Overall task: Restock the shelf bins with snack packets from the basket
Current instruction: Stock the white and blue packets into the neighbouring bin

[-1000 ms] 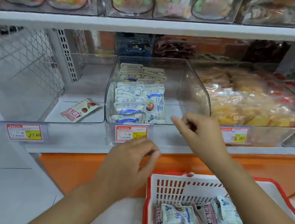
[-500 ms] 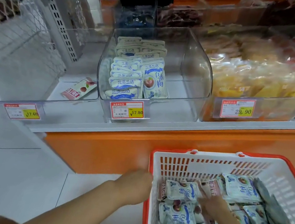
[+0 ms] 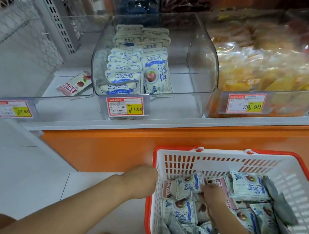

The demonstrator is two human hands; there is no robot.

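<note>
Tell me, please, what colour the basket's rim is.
Red: the basket has a red rim over white slatted walls, seen in the head view.

A white shelf (image 3: 169, 123) on an orange base carries three clear bins side by side. The left bin (image 3: 36, 94) holds one red-and-white packet (image 3: 75, 83); the middle bin (image 3: 195, 66) holds rows of blue-and-white packets (image 3: 125, 70); the right bin (image 3: 274, 109) is full of what look like yellow snack bags. A basket (image 3: 214, 158) stands on the pale floor (image 3: 5, 173).
</note>
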